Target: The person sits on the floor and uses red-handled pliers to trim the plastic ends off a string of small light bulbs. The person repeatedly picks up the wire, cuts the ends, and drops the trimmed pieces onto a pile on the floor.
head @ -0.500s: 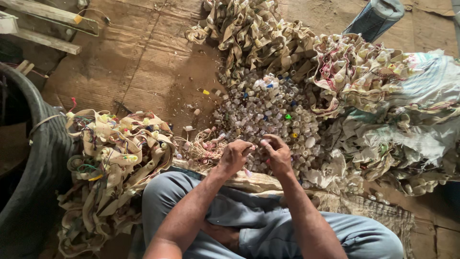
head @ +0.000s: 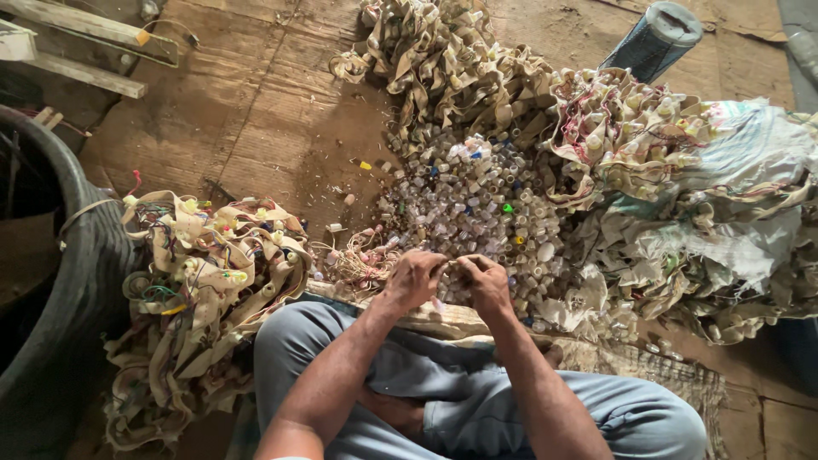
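Strip piece sits pinched between both hands, right above the lap, at the near edge of the cap pile [head: 477, 204]. It's too small and too hidden by fingers to tell exactly what it is. Left hand [head: 415, 277] curled tight on it from the left, right hand [head: 486, 281] curled on it from the right, fingertips touching.

Person sits cross-legged on the floor [head: 256, 111], grey trousers [head: 460, 400].

Left of the knee: heap of tan strips with wires [head: 200, 281], up against a dark tub [head: 60, 281]. Just ahead of the hands: loose caps, mostly clear, a few green, blue, yellow. Beyond and right: bigger strip heap [head: 443, 60] and strips on a white sack [head: 750, 170]. Far right: dark mesh roll [head: 652, 38].

Risks, my read:
- piece is tiny and the grip is fingertip-only, so a slip drops it into the caps, where it's hard to find
- wires in the strips could snag or prick fingers
- sorted and unsorted heaps nearly touch, so they mix easily
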